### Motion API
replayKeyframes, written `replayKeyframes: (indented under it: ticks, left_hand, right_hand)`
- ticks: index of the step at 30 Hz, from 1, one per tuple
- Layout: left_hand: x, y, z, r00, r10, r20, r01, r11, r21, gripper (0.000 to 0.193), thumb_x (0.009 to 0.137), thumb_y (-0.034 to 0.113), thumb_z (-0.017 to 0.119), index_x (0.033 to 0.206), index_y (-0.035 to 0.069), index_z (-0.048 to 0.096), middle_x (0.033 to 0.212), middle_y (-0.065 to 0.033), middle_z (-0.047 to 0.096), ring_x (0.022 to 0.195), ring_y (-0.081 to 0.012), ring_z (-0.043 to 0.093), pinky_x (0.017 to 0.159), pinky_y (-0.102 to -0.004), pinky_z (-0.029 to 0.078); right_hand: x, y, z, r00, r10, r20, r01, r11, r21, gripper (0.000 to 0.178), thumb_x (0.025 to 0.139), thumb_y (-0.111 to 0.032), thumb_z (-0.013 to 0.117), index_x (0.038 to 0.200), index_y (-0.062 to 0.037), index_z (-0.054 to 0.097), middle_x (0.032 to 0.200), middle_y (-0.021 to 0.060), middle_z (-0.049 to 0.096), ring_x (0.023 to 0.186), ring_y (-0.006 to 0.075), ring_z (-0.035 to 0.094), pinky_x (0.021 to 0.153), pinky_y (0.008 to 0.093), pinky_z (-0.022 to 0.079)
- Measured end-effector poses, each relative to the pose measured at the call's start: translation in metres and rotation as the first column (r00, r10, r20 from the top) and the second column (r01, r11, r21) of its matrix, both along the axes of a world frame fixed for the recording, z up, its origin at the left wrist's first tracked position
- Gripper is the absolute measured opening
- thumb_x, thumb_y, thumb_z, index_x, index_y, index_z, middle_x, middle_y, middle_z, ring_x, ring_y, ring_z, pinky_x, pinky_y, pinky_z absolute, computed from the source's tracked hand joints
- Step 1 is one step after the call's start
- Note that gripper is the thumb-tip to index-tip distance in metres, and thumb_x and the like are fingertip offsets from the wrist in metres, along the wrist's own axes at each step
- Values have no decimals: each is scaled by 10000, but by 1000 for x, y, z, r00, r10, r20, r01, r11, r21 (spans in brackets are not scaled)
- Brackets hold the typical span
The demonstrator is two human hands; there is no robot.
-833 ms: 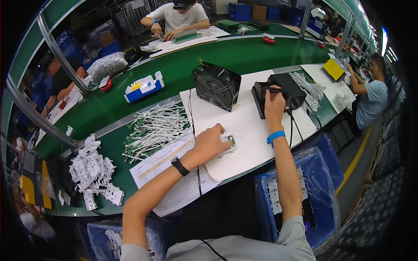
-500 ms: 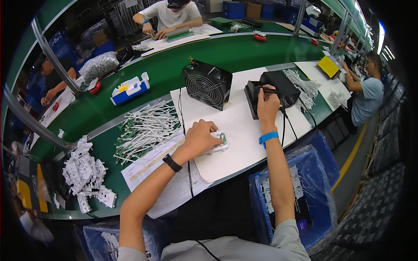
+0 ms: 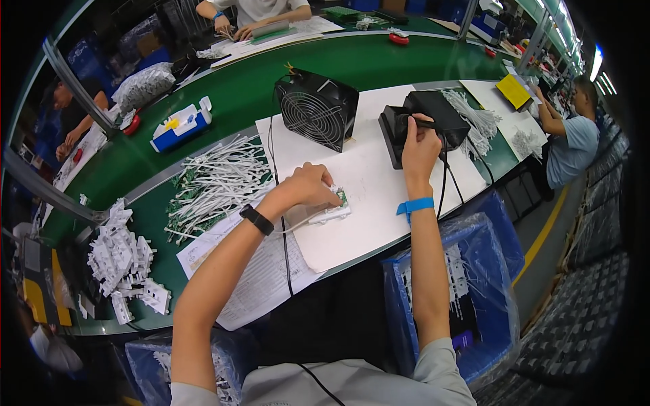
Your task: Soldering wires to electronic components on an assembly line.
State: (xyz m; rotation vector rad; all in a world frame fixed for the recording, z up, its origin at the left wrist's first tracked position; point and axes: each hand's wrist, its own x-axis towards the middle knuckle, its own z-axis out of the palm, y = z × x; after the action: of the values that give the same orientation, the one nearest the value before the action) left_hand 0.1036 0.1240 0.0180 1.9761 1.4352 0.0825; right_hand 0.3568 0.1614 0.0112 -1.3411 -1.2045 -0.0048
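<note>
My left hand (image 3: 308, 191) rests on a small white plastic part with a green circuit board (image 3: 333, 208), pressing it onto the white sheet (image 3: 369, 183) that covers the bench. My right hand (image 3: 420, 143) reaches forward and grips a thin dark tool at the black box-shaped station (image 3: 425, 125). A black cable runs from that station down past my right wrist, which wears a blue band. A black watch is on my left wrist.
A black fan (image 3: 315, 107) stands behind my left hand. White wired parts (image 3: 217, 184) lie in a heap at left, white plastic housings (image 3: 125, 260) further left, printed papers (image 3: 261, 271) near me. Blue bins (image 3: 467, 298) sit below the bench. Other people work around the green table (image 3: 230, 101).
My view has shifted slightly, so the bench sits a little higher and further left. Both hands stay on the same things.
</note>
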Motion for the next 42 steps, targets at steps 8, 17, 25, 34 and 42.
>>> replayKeyframes:
  ticks: [8, 17, 25, 34, 42]
  left_hand:
    - [8, -8, 2, 998, 26, -55, -22, 998, 64, 577, 691, 556, 810, 1027, 109, 664, 1173, -165, 552, 1144, -324, 538, 933, -409, 484]
    - [8, 1, 2, 996, -11, -88, 13, 999, 32, 613, 688, 575, 819, 1040, 103, 648, 1151, -165, 528, 1112, -331, 531, 928, -403, 459]
    - [7, 0, -2, 993, -15, -116, 21, 999, 49, 607, 691, 587, 829, 1053, 135, 647, 1130, -174, 518, 1080, -343, 544, 900, -400, 469]
    - [5, -8, 0, 999, 32, -5, -31, 999, 37, 539, 719, 529, 812, 1047, 141, 630, 1181, -157, 516, 1178, -336, 486, 985, -433, 416]
    - [4, -9, -4, 999, 33, 17, -34, 997, 73, 530, 714, 518, 817, 1026, 136, 622, 1162, -157, 509, 1168, -337, 484, 1001, -447, 391]
  right_hand:
    - [0, 2, -3, 1000, 10, -2, -10, 1000, 24, 223, 997, -201, 647, 1027, 8, 717, 642, 70, 603, 570, 135, 540, 564, 305, 437]
    - [9, 1, 3, 997, 19, 71, -13, 996, -89, 229, 966, -192, 681, 1028, 23, 729, 635, 84, 657, 584, 125, 613, 593, 281, 472]
    - [5, 2, -4, 999, 42, -34, -43, 999, -27, 205, 969, -183, 686, 1057, -2, 725, 679, 78, 667, 601, 126, 618, 601, 280, 487]
    - [6, 1, -2, 1000, 26, 8, -25, 999, -46, 202, 957, -189, 705, 1018, 2, 735, 640, 73, 651, 572, 121, 604, 575, 272, 474]
    - [6, 3, 3, 991, 44, 125, -33, 996, -86, 202, 990, -170, 644, 1000, 30, 675, 759, 150, 694, 667, 244, 683, 648, 350, 517]
